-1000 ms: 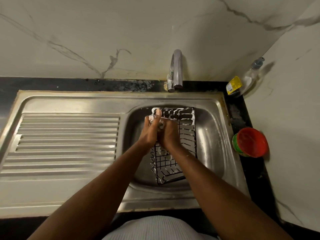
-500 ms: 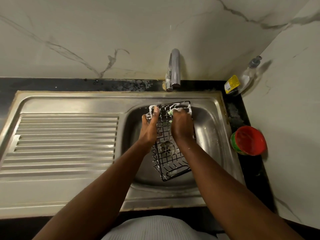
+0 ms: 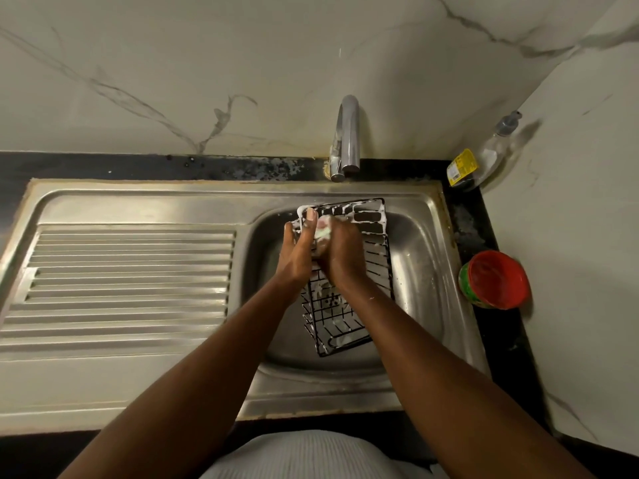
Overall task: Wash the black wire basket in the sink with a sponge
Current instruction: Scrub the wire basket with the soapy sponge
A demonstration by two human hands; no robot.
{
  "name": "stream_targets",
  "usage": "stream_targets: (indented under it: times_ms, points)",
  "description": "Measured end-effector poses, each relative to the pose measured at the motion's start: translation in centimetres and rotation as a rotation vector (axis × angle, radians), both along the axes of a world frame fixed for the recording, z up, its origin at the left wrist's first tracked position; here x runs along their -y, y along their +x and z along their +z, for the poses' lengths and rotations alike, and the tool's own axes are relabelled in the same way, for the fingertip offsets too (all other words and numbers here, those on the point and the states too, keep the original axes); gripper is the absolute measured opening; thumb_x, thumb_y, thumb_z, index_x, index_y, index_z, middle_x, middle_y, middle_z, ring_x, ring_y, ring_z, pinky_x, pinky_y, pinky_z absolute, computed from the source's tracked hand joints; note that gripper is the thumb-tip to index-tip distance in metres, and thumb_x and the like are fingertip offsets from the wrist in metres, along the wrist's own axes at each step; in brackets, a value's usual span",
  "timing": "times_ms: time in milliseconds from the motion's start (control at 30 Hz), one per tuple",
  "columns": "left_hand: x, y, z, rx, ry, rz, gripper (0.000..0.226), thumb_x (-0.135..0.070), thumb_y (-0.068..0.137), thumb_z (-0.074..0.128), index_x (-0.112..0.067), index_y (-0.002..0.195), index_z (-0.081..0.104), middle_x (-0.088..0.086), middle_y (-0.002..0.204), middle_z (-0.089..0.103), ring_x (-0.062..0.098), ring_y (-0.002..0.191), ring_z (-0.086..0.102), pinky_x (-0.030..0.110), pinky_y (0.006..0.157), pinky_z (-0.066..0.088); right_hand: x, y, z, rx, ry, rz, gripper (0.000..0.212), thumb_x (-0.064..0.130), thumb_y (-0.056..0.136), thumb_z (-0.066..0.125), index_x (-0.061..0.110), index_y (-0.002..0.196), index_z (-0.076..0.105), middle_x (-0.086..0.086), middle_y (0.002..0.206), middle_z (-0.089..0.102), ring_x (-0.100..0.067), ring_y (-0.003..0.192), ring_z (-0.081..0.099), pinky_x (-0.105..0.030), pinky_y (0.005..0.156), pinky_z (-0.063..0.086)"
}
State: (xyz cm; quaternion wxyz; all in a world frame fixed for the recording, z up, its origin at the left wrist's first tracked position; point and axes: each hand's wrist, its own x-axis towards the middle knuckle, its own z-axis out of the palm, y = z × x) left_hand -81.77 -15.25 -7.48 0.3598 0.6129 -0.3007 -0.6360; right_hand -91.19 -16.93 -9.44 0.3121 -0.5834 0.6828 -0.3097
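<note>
One soapy basket [image 3: 377, 267], far-left corner in left grip [image 3: 298, 258], sponge [image 3: 323, 233] alongside.

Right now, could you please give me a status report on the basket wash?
Left hand grips foamy black wire basket at far corner. Right hand presses pale sponge against it. Basket tilted in steel sink; nothing blocking.

We see a home kitchen: a steel sink [image 3: 428, 243] with ribbed drainboard [image 3: 128, 274], a tap [image 3: 347, 133], marble wall [image 3: 173, 63], a soap bottle [image 3: 484, 157] at the worktop's corner.
</note>
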Motion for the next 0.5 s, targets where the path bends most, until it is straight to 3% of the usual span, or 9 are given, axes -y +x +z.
stream_targets:
  times_ms: [67,167,233,400,500]
  points:
    - [0.1,-0.1,0.2,-0.029,0.006,0.01,0.122,-0.09,0.078,0.051,-0.031,0.168,-0.004,0.016,0.174,0.02,0.039,0.154,0.033,0.061,0.123,0.028,-0.8,0.9,-0.2,-0.008,-0.054,0.21,0.029,0.033,0.105,0.048,0.015,0.113,0.069,-0.007,0.106,0.074,-0.015,0.096,0.073,-0.034,0.081,0.061]
    - [0.0,0.2,-0.4,0.007,0.01,0.03,0.11,-0.084,0.087,0.047,-0.028,0.169,-0.002,0.014,0.174,0.018,0.037,0.156,0.029,0.059,0.124,0.024,-0.3,-0.9,-1.0,-0.272,-0.142,0.427,0.025,0.019,0.098,0.066,0.016,0.122,0.068,-0.005,0.115,0.07,-0.015,0.101,0.069,-0.026,0.083,0.056]
    - [0.0,0.2,-0.5,0.012,-0.015,0.032,0.104,-0.085,0.09,0.043,-0.03,0.17,0.005,0.011,0.174,0.019,0.036,0.156,0.028,0.059,0.124,0.024,-0.1,-1.7,-1.4,-0.418,-0.192,0.409,0.024,0.013,0.096,0.067,0.014,0.12,0.067,-0.008,0.112,0.068,-0.02,0.095,0.068,-0.028,0.078,0.056]
    - [0.9,-0.5,-0.3,-0.017,-0.007,0.03,0.136,-0.11,0.055,0.044,-0.04,0.167,0.013,0.01,0.173,0.025,0.038,0.153,0.034,0.067,0.122,0.026,-0.4,-0.1,0.1,-0.484,-0.198,0.251,0.011,-0.004,0.094,0.059,-0.005,0.103,0.065,-0.023,0.097,0.065,-0.038,0.086,0.065,-0.044,0.07,0.052]
    - [1.0,0.3,-0.3,-0.012,-0.037,0.056,0.132,-0.109,0.06,0.042,-0.038,0.167,0.014,0.01,0.174,0.021,0.036,0.153,0.033,0.067,0.12,0.028,0.9,-1.7,0.3,-0.68,-0.141,0.103,0.025,0.003,0.095,0.066,0.005,0.12,0.065,-0.017,0.11,0.067,-0.026,0.092,0.068,-0.032,0.073,0.058]
